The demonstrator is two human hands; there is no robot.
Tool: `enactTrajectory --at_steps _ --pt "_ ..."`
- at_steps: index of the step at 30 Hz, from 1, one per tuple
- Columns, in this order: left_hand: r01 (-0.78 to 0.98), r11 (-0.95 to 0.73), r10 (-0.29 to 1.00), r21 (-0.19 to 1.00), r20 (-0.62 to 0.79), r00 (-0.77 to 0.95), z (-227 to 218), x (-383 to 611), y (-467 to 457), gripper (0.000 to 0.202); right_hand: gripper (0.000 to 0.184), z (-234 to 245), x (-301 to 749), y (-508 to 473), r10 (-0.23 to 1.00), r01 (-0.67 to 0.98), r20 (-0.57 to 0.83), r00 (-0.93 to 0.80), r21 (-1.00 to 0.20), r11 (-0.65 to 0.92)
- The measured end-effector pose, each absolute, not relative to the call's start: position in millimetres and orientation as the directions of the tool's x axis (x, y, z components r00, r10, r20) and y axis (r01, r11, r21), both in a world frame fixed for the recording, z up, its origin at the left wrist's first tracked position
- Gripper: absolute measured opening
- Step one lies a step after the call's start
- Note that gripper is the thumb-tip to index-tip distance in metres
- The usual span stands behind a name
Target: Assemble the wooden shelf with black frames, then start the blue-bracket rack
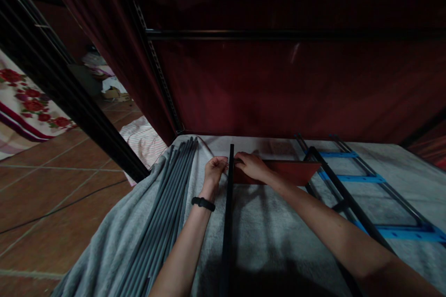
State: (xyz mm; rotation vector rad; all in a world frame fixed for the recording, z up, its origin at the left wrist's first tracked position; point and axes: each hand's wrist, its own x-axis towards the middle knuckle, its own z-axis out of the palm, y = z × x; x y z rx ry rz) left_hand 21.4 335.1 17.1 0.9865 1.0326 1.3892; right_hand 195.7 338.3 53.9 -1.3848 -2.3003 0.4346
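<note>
A reddish-brown board spans between a black metal bar and a second black frame piece. My right hand is closed over the board's left end, close against the bar. On the bar's other side, my left hand has its fingertips pinched together at the same height. Whatever sits in that pinch is too small to make out. A dark band circles my left wrist.
Several grey rods lie bundled at the left on a grey blanket. Black-and-blue ladder-like frames rest at the right. Dark red curtains hang behind, and a black post slants down at the left.
</note>
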Motion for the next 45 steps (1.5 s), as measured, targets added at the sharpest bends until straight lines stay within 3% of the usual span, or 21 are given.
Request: enactTrajectory --at_steps 7,26,45 --pt "-0.303 0.005 0.997 0.953 -0.029 -0.076 20.0 23.9 330.0 0.04 0.026 55.5 195.1 337.5 0.895 0.764 0.184 -0.405 -0.47 0.442" --pt "-0.28 -0.025 0.999 0.96 0.016 -0.035 22.2 25.3 329.9 0.038 0.024 56.9 195.1 336.4 0.895 0.772 0.183 -0.408 -0.454 0.444" --pt "-0.305 0.022 0.996 0.952 -0.047 -0.076 22.3 25.4 327.6 0.045 0.027 55.8 194.9 336.5 0.892 0.762 0.2 -0.405 -0.466 0.45"
